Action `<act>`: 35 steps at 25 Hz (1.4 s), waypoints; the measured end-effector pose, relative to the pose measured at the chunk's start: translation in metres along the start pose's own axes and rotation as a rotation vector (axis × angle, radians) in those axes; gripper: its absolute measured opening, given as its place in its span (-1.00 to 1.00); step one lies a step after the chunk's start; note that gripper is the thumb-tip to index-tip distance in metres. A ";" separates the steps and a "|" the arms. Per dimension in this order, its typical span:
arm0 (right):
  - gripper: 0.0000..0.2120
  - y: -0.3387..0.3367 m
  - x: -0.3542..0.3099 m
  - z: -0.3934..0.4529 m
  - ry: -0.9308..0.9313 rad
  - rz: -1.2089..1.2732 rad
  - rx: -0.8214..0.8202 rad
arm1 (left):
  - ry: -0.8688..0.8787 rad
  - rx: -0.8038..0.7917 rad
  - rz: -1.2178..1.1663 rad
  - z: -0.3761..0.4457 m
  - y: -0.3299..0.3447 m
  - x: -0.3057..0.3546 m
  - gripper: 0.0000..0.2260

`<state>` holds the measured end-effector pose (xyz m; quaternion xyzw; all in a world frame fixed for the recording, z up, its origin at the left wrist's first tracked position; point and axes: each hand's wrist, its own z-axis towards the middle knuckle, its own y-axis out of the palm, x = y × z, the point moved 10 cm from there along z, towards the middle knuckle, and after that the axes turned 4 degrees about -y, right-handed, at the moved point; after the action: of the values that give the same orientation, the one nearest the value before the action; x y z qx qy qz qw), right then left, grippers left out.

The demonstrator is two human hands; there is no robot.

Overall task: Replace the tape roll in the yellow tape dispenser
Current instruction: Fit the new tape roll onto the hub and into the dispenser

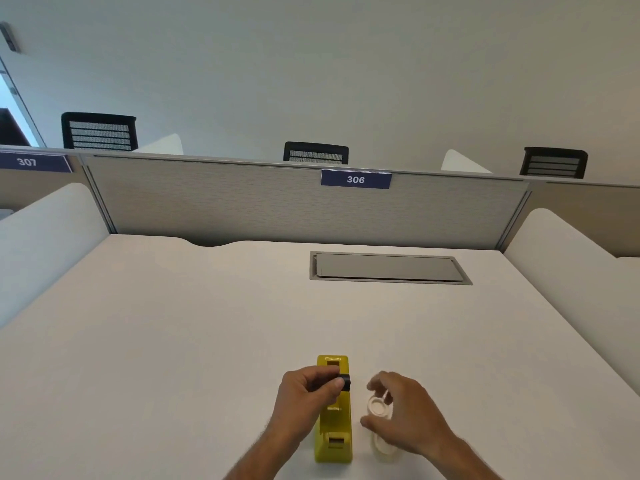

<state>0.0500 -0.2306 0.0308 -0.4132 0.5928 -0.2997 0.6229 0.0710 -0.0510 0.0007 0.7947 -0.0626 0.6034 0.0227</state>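
Observation:
The yellow tape dispenser (334, 427) lies lengthwise on the white desk near the front edge. My left hand (308, 393) hovers over its middle, pinching a small black spindle (345, 382) between thumb and fingers. To the right, a clear tape roll with a white core (377, 407) sits on the desk. My right hand (405, 410) curls over it, thumb and fingers apart around the roll. Whether they touch it is unclear. A second clear roll (382, 446) lies just below, partly hidden by my right hand.
A grey cable hatch (388, 268) is set into the desk at the back right. A grey partition with a blue sign reading 306 (356, 179) closes the far side. White side dividers (571, 258) flank the desk. Black chairs stand behind the partition.

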 end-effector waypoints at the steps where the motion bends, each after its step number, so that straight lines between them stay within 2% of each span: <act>1: -0.48 0.007 0.006 -0.004 0.041 -0.045 -0.049 | -0.003 -0.004 -0.014 0.000 0.001 0.000 -0.84; 5: -0.44 0.033 0.020 -0.015 0.101 -0.126 -0.175 | -0.001 -0.014 -0.049 -0.003 0.003 0.000 -0.83; 10: -0.45 0.044 0.028 -0.018 0.108 -0.071 -0.173 | 0.004 -0.024 -0.069 -0.005 0.003 0.000 -0.83; 12: -0.50 0.038 0.030 -0.016 0.130 0.064 -0.106 | 0.002 -0.021 -0.073 -0.005 0.001 -0.001 -0.83; 16: -0.61 0.017 0.029 -0.009 0.215 0.558 0.053 | 0.001 -0.017 -0.087 -0.007 0.001 -0.001 -0.83; 21: -0.51 0.002 0.016 -0.003 0.250 0.964 0.135 | -0.008 -0.055 -0.116 -0.009 0.006 0.002 -0.83; 26: -0.53 0.000 0.003 0.003 0.201 1.116 0.124 | 0.018 -0.097 -0.122 -0.011 0.012 0.009 -0.82; 35: -0.66 0.006 -0.007 0.006 0.189 1.181 0.098 | 0.062 -0.118 -0.102 -0.011 0.013 0.013 -0.80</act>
<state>0.0549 -0.2211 0.0287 0.0436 0.7603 0.0347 0.6472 0.0624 -0.0634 0.0159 0.7750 -0.0569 0.6211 0.1023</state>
